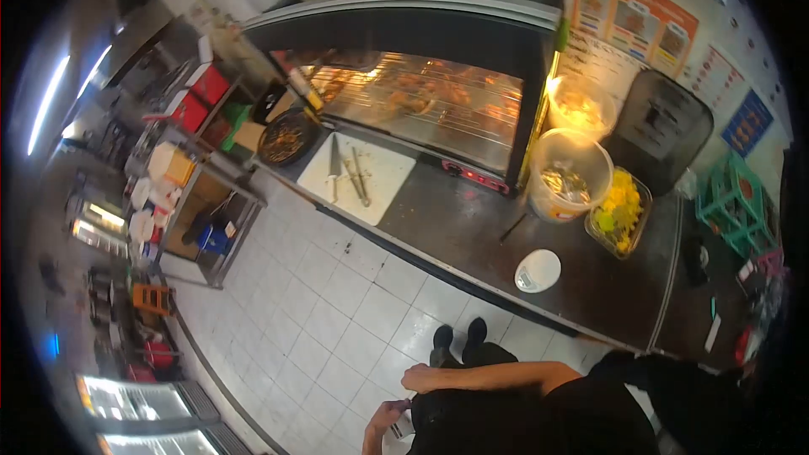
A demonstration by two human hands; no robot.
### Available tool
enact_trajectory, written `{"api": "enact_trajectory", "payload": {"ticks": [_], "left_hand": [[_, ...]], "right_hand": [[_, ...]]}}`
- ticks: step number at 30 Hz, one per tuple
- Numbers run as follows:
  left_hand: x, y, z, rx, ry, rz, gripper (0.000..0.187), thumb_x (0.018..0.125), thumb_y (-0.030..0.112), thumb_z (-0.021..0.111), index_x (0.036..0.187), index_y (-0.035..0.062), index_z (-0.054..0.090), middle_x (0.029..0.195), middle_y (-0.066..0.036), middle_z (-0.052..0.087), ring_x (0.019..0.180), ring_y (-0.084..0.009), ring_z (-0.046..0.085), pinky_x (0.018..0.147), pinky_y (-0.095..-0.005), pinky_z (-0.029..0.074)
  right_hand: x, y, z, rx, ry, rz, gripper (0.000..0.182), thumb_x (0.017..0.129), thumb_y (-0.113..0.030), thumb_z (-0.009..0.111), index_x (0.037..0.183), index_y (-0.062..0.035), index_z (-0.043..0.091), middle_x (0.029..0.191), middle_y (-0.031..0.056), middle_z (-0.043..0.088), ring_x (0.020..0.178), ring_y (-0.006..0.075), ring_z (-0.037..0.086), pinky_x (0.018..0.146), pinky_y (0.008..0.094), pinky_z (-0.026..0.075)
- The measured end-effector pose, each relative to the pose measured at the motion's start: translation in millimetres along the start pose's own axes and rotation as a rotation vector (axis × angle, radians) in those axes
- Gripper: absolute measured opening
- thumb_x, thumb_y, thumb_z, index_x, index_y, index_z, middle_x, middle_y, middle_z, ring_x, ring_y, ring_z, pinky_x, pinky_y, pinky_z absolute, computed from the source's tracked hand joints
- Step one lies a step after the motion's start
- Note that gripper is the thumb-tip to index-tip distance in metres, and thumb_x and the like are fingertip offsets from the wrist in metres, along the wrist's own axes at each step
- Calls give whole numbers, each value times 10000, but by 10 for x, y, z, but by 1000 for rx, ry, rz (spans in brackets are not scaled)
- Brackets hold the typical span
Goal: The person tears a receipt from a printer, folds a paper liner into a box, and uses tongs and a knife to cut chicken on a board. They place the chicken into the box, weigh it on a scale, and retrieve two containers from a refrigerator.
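Note:
My right hand point(418, 377) reaches across in front of my dark clothing with its fingers curled closed. Close below it, my left hand point(388, 414) is closed too, right at the edge of the dark cloth. Beside the left hand shows a small whitish thing point(403, 428), partly hidden by the hand and the clothing. I cannot tell what the fingers hold. Both hands are low at my left side, away from the counter. My dark shoes point(459, 334) stand on the tiled floor just beyond.
On the counter point(438, 217) lie a white cutting board point(383, 190) with a knife point(334, 167) and tongs point(360, 177), and a white scale point(538, 270). A lit food warmer point(421, 97), a tub point(573, 170), a yellow-filled tray point(619, 212) and a dark pan point(286, 136) stand behind.

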State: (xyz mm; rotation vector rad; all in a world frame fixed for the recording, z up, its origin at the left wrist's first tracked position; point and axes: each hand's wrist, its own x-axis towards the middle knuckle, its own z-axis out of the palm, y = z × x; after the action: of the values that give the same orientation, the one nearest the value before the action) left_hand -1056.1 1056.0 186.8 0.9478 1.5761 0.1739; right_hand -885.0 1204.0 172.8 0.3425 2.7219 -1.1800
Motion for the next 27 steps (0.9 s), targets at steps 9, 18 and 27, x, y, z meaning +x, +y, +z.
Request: {"api": "enact_trajectory", "payload": {"ticks": [9, 18, 27], "left_hand": [[666, 567, -593, -21, -62, 111, 333, 888, 239, 635, 1058, -41, 693, 850, -97, 713, 727, -130, 597, 668, -298, 485], [1235, 460, -1072, 331, -66, 256, 263, 835, 161, 622, 1010, -14, 712, 774, -121, 703, 699, -139, 595, 651, -309, 488], [1329, 529, -991, 82, -175, 192, 219, 815, 124, 623, 907, -57, 707, 694, -18, 623, 615, -100, 505, 558, -288, 439]], "right_hand": [[69, 222, -760, 115, 162, 488, 179, 679, -81, 694, 844, -17, 720, 923, 198, 694, 845, 349, 691, 691, 450, 572], [293, 269, -1100, 157, 294, 566, 287, 560, -44, 727, 845, -11, 713, 911, 239, 677, 894, 375, 677, 733, 433, 564], [390, 217, -1055, 239, 377, 595, 240, 565, -62, 706, 796, 1, 709, 837, 245, 676, 836, 385, 684, 696, 443, 567]]}}
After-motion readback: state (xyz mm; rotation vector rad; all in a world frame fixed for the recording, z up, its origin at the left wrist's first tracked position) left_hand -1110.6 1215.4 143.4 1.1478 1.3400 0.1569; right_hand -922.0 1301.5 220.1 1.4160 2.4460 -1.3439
